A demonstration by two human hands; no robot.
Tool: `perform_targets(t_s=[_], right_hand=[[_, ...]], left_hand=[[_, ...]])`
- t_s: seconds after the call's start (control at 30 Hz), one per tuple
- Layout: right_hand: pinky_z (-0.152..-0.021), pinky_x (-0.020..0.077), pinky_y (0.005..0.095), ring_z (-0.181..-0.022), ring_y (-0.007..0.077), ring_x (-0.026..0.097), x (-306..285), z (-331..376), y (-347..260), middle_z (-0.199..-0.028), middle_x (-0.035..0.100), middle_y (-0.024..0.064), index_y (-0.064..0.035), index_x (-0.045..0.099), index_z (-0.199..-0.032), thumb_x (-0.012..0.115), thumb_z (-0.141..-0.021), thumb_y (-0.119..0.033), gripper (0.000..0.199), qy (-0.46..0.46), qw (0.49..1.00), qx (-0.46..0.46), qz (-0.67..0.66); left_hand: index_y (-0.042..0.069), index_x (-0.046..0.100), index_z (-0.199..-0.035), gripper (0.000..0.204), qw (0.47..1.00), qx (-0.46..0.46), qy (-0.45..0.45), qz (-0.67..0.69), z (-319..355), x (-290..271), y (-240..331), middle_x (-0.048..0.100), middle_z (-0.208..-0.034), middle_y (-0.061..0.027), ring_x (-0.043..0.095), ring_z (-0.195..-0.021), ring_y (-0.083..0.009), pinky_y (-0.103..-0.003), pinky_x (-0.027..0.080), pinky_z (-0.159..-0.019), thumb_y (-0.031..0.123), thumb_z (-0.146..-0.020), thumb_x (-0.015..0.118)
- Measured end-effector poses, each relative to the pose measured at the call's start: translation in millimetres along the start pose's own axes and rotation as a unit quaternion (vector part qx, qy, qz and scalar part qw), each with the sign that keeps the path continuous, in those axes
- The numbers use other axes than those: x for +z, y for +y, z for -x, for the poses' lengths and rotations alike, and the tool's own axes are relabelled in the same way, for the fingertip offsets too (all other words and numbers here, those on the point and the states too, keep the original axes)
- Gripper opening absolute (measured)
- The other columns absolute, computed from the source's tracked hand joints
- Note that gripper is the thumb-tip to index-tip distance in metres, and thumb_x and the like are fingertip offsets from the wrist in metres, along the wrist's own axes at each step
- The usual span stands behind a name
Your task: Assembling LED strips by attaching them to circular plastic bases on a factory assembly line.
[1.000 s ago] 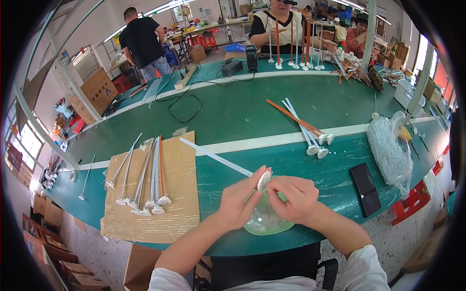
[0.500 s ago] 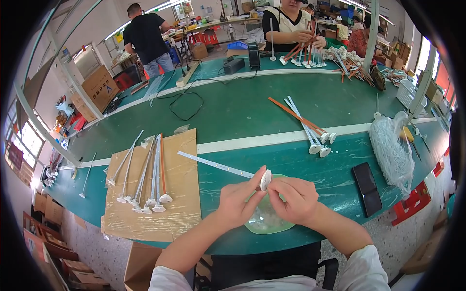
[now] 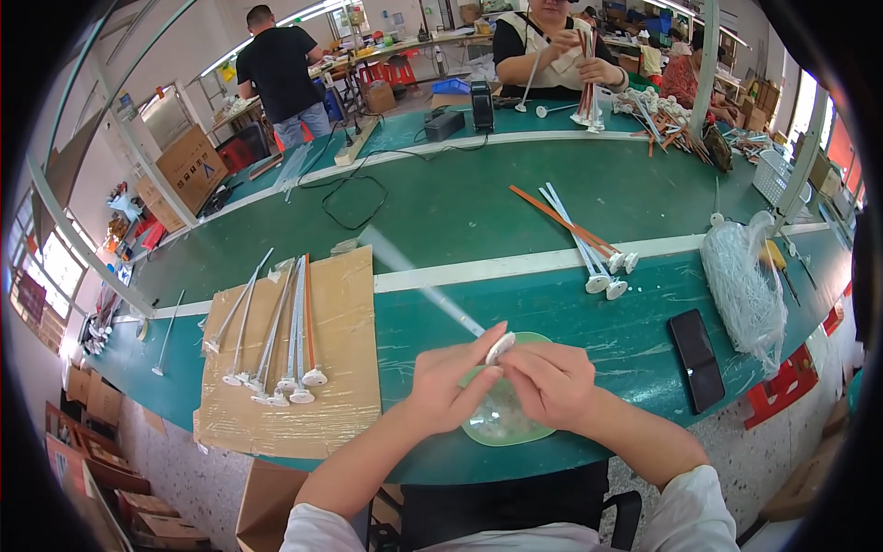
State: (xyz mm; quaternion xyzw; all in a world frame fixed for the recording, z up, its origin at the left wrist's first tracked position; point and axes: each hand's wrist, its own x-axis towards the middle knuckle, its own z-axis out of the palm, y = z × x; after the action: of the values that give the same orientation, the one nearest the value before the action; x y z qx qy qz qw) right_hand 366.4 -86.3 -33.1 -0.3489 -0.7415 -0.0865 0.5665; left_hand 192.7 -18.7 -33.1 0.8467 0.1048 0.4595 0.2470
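Note:
A white LED light strip [image 3: 452, 311] with a round white end cap [image 3: 500, 347] is in my left hand [image 3: 449, 386], whose thumb and fingers close around the cap end. The strip points up and to the left, its far end blurred. My right hand [image 3: 556, 382] pinches close against the cap's right side; anything between its fingertips is too small to make out. Beneath both hands stands a green translucent bowl [image 3: 510, 432] with small clear pieces in it, partly covered by the hands.
Several capped strips [image 3: 292, 345] lie on a cardboard sheet [image 3: 340, 414] at left. More strips [image 3: 589, 244] lie right of centre, near a black phone [image 3: 696, 361] and a plastic bag of clear strands [image 3: 743, 290]. Across the table a person [image 3: 552, 60] holds brown strips.
The LED strip has swung, its far end now higher and further right, and its cap has tilted. Both hands stay close together. The person opposite has gathered brown strips upright.

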Motion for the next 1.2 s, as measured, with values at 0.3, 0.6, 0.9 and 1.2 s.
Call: perform_targets(t_s=[0.3, 0.6, 0.9, 1.2], right_hand=[[-0.061, 0.0554, 0.0292, -0.068, 0.0233, 0.070, -12, -8, -4, -0.086, 0.072, 0.0143, 0.0014, 0.069, -0.098, 0.067, -0.077, 0.007, 0.021, -0.050, 0.987, 0.112, -0.108], [-0.056, 0.0547, 0.0312, -0.064, 0.0248, 0.068, -9, 5, 16, -0.080, 0.071, 0.0099, -0.0035, 0.070, -0.089, 0.071, -0.074, 0.003, 0.017, -0.043, 0.998, 0.025, -0.042], [-0.054, 0.0530, 0.0350, -0.062, 0.0253, 0.066, -18, -1, 14, -0.074, 0.067, 0.0067, -0.0070, 0.070, -0.088, 0.072, -0.076, -0.003, 0.013, -0.128, 0.992, 0.002, -0.002], [-0.080, 0.0566, 0.0452, -0.095, 0.0331, 0.069, -93, -51, 137, -0.098, 0.071, 0.0141, -0.0090, 0.072, -0.101, 0.069, -0.079, -0.021, 0.025, -0.328, 0.796, 0.343, 0.376]], left_hand=[[0.001, 0.060, -0.130, 0.044, 0.992, 0.034, -0.012, -0.122, -2, -14, -8, 0.073, -0.091, -0.0143, 0.072, -0.073, -0.0296, -0.033, 0.056, -0.061, 0.007, -0.088, 0.070], [0.005, 0.066, -0.117, 0.025, 0.937, -0.115, -0.188, -0.272, -10, -110, 6, 0.072, -0.089, -0.0166, 0.070, -0.078, -0.0340, -0.041, 0.056, -0.071, 0.010, -0.093, 0.064], [0.007, 0.070, -0.099, 0.022, 0.830, -0.239, -0.341, -0.372, 45, -155, 26, 0.069, -0.082, -0.0178, 0.067, -0.076, -0.0373, -0.048, 0.053, -0.069, 0.027, -0.092, 0.061], [0.006, 0.071, -0.087, 0.026, 0.769, -0.230, -0.379, -0.460, 39, -167, 29, 0.066, -0.072, -0.0145, 0.067, -0.070, -0.0348, -0.046, 0.054, -0.064, 0.032, -0.083, 0.070]])
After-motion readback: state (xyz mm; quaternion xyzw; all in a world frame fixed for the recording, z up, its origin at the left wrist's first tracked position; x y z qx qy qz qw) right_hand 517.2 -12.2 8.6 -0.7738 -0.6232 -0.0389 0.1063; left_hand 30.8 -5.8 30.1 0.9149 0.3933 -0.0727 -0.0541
